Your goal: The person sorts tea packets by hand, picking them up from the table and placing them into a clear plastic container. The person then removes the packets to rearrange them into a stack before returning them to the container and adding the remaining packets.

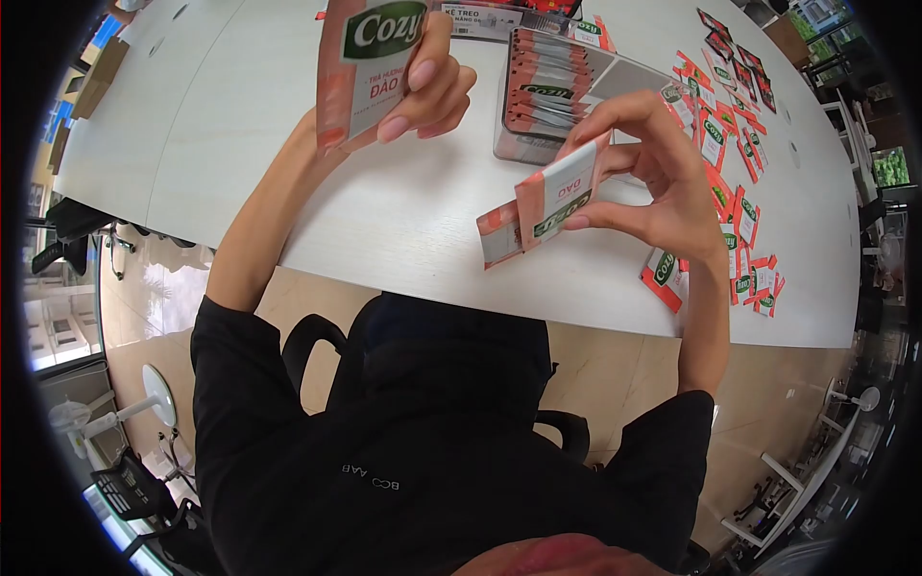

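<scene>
My left hand (440,91) is raised over the table with its fingers closed round a pink and white Cozy peach tea sachet (370,72), label facing me. Between thumb and fingers, my right hand (663,178) pinches more sachets (565,187) of the same kind. A second one (498,238) sticks out from behind the front one, lower and to the left. Just beyond my right hand stands a box (523,148) with clear-looking sides, filled with a row of upright tea sachets (547,72). The area of the box nearest my fingers is partly hidden.
Many loose tea sachets (713,139) lie scattered on the white table (240,125) to the right, some near its front edge. Darker red and black packets (754,72) lie farther back. Behind the box is a printed package (480,19). A chair (317,336) is under me.
</scene>
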{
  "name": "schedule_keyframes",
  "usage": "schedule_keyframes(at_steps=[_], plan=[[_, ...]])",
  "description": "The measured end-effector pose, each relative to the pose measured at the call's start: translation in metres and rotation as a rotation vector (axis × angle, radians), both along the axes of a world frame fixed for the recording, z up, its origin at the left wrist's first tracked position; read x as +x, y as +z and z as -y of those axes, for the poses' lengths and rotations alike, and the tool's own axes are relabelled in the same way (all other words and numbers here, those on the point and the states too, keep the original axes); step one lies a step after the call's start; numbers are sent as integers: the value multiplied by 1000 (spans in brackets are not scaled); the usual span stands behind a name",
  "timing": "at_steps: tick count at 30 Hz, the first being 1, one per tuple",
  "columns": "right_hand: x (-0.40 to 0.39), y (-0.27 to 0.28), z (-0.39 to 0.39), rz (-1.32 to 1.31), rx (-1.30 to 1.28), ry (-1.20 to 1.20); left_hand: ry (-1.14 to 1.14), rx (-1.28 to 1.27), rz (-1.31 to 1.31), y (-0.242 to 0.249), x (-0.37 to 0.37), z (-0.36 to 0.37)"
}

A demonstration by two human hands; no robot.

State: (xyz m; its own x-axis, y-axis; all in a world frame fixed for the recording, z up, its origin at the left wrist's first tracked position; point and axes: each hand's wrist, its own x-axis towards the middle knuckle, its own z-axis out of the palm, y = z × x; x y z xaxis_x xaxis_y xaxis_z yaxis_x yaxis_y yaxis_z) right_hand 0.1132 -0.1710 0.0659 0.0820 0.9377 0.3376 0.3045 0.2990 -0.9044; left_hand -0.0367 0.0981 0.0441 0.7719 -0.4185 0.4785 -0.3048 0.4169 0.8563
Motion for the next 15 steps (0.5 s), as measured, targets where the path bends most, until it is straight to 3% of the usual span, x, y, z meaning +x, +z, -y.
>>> schedule_keyframes(at_steps=[6, 9, 11, 15], plan=[[16, 0, -4, 203, 111, 76, 10, 29, 24, 0, 2, 18], [13, -2, -6, 150, 167, 105, 47, 65, 0, -1, 2, 41], [5, 1, -7, 85, 182, 98, -97, -79, -254, -15, 2, 49], [0, 3, -4, 37, 200, 68, -97, 14, -398, -16, -7, 70]])
